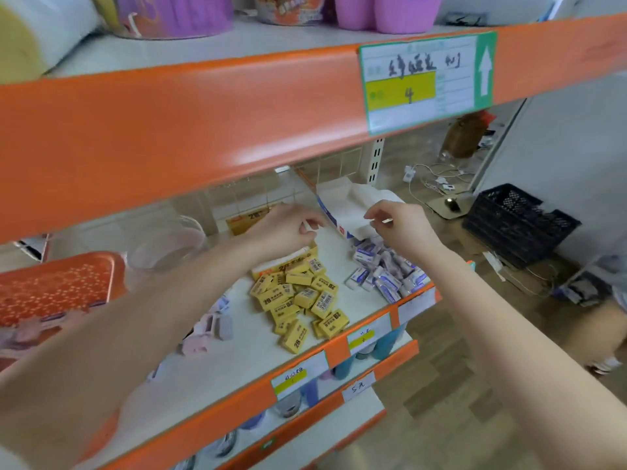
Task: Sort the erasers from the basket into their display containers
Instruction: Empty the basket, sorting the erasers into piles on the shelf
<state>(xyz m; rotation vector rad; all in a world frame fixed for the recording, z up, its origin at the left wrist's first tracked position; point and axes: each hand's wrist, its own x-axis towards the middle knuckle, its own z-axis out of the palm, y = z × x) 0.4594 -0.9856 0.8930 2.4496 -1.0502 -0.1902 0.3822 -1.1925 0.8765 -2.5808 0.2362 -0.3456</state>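
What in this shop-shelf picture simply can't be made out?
1. Head view: whether the left hand and right hand pinch the white box or something smaller; the fingers cover it.
2. Head view: what is in the orange basket; it is blurred, cut off by the left edge and partly behind the forearm.
3. Head view: the back of the shelf, hidden by the upper shelf edge.
4. Head view: the price label handwriting, blurred.

Bare throughout, with smooth uncovered forearms: left hand [285, 228] just left of the white box [342, 201], right hand [403, 228] just right of it.
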